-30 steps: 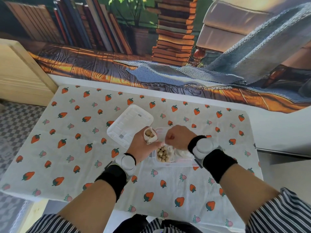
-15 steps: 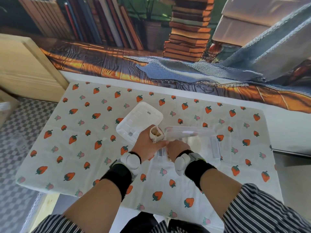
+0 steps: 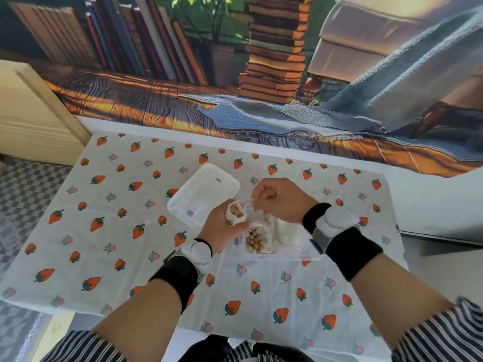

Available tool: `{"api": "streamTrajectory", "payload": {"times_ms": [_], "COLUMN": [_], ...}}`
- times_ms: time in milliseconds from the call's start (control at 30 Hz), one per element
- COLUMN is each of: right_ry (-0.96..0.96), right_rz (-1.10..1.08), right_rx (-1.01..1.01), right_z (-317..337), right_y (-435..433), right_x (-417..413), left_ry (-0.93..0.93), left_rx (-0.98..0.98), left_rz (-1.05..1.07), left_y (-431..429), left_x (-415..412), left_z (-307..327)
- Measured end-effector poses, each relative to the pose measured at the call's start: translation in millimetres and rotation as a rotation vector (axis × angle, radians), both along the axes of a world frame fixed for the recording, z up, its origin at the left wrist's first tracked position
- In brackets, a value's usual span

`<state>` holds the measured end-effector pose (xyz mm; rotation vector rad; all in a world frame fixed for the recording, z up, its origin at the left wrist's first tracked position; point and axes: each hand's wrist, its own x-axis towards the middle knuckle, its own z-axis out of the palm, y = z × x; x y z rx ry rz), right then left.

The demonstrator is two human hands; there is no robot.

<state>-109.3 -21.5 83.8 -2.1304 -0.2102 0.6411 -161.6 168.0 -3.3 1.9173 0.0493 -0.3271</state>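
My left hand (image 3: 222,227) grips a small white pouch (image 3: 236,213) with round beige balls showing in its open top. My right hand (image 3: 281,198) pinches the upper edge of a clear plastic bag (image 3: 258,237) that holds many of the same beige balls. The bag hangs between both hands over a clear plastic box (image 3: 308,253) standing on the strawberry-print tablecloth (image 3: 117,231). The box's white lid (image 3: 202,193) lies flat just left of my hands, partly behind the left one.
A pale wooden cabinet (image 3: 34,113) stands at the table's far left corner. A wall hanging printed with books and a blanket (image 3: 261,74) runs behind the table. The checkered floor (image 3: 23,184) shows on the left.
My right hand rose from low in front of the box and now pinches the bag's top edge. The bag of balls is lifted into view. The left hand keeps its grip on the pouch.
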Motion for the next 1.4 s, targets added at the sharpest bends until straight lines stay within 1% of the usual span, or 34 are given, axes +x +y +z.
{"api": "streamTrajectory", "payload": {"times_ms": [67, 100, 200, 267, 300, 433, 467, 533, 600, 633, 667, 767, 867, 933, 1000, 1133, 1233, 1300, 1400], "right_ry": [-0.084, -0.126, -0.247, -0.295, -0.296, -0.284, -0.291, -0.279, -0.260, -0.267, -0.292, -0.394, -0.415, -0.359, -0.287, -0.220, -0.151, -0.126, -0.107], "right_rz": [0.026, 0.058, 0.204, 0.283, 0.284, 0.159, 0.140, 0.145, 0.197, 0.216, 0.219, 0.163, 0.177, 0.183, 0.156, 0.142, 0.115, 0.084, 0.019], "right_rx": [0.082, 0.077, -0.084, -0.182, -0.197, -0.103, -0.115, -0.241, -0.437, -0.500, -0.514, -0.433, -0.348, -0.204, -0.073, -0.048, -0.004, 0.008, 0.084], "right_z": [16.3, 23.0, 28.9, 27.5, 27.0, 33.8, 36.3, 38.3, 35.2, 31.2, 26.2, 14.9, 26.1, 41.0, 52.2, 52.8, 51.2, 47.7, 44.7], "right_y": [6.8, 10.1, 16.8, 16.1, 14.9, 7.9, 7.4, 11.1, 19.5, 23.4, 25.7, 25.2, 20.7, 16.3, 12.6, 4.3, 0.0, -2.6, -5.6], "right_x": [-0.1, -1.9, -5.4, -7.8, -9.1, -14.4, -16.1, -19.8, -24.1, -26.3, -27.2, -23.3, -18.8, -16.8, -15.3, -8.5, -3.7, -0.3, 3.4], "left_ry": [-0.003, -0.005, -0.025, -0.031, -0.035, -0.064, -0.064, -0.047, -0.058, -0.074, -0.093, -0.100, -0.118, -0.120, -0.106, -0.088, -0.071, -0.105, -0.192], "left_rx": [-0.016, -0.028, -0.068, -0.076, -0.081, -0.068, -0.069, -0.092, -0.108, -0.119, -0.131, -0.155, -0.147, -0.084, -0.063, -0.071, -0.164, -0.202, -0.197], "left_rz": [0.001, 0.001, -0.012, -0.020, -0.018, 0.010, 0.017, 0.050, 0.077, 0.079, 0.074, 0.082, 0.080, 0.082, 0.087, 0.028, -0.006, -0.033, -0.050], "left_y": [-2.8, -5.2, -8.7, -10.8, -11.5, -12.1, -12.8, -16.1, -20.7, -22.8, -24.4, -24.7, -20.4, -17.3, -15.9, -17.4, -19.1, -21.0, -25.7], "left_x": [-0.6, -0.2, 0.2, 1.3, 2.2, 3.7, 4.0, 5.4, 6.7, 7.5, 8.1, 9.9, 11.7, 11.9, 11.1, 10.7, 10.7, 13.0, 22.1], "left_z": [2.1, 3.8, 8.6, 11.9, 12.7, 14.7, 15.6, 16.9, 18.6, 18.6, 19.4, 21.9, 22.8, 22.9, 24.7, 28.0, 37.5, 47.1, 59.5]}}
